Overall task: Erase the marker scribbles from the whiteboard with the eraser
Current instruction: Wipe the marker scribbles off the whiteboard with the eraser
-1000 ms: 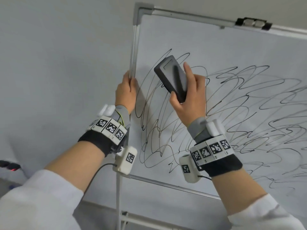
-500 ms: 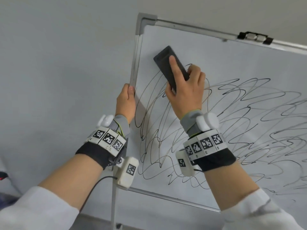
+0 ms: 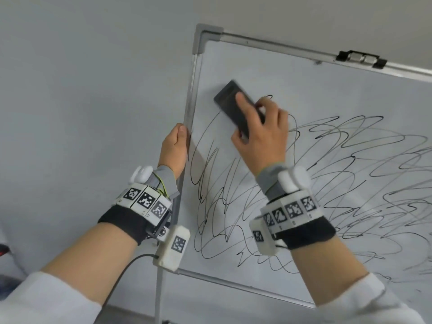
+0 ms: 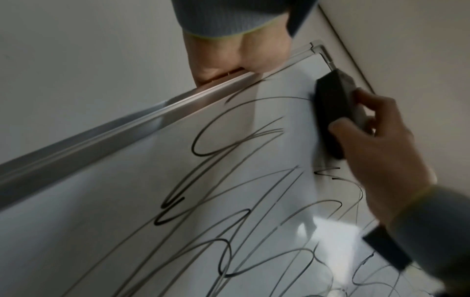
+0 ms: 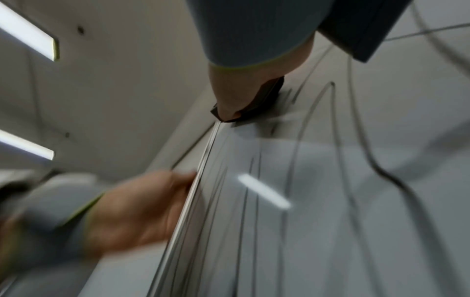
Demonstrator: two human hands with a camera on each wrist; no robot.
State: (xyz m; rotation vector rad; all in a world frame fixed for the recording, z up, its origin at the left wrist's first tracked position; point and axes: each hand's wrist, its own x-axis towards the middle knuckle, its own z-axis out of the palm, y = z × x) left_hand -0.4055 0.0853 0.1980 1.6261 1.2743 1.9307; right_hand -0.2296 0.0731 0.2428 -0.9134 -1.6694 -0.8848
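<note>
A whiteboard in a metal frame carries black marker scribbles over its middle and right. My right hand grips a dark rectangular eraser and presses it flat on the board near the top left corner, index finger lying along its back. In the left wrist view the eraser lies against the board above the scribbles. My left hand grips the board's left frame edge, fingers wrapped behind it. The right wrist view is blurred; it shows the eraser and my left hand.
A black clip sits on the board's top frame. A grey wall lies left of the board. The stand's leg runs down below the lower left corner. A red-lit dark object shows at the far left edge.
My right hand has pressed the eraser onto the board and slid it up and left toward the top corner; the scribble tops there are wiped away. The left hand still holds the frame.
</note>
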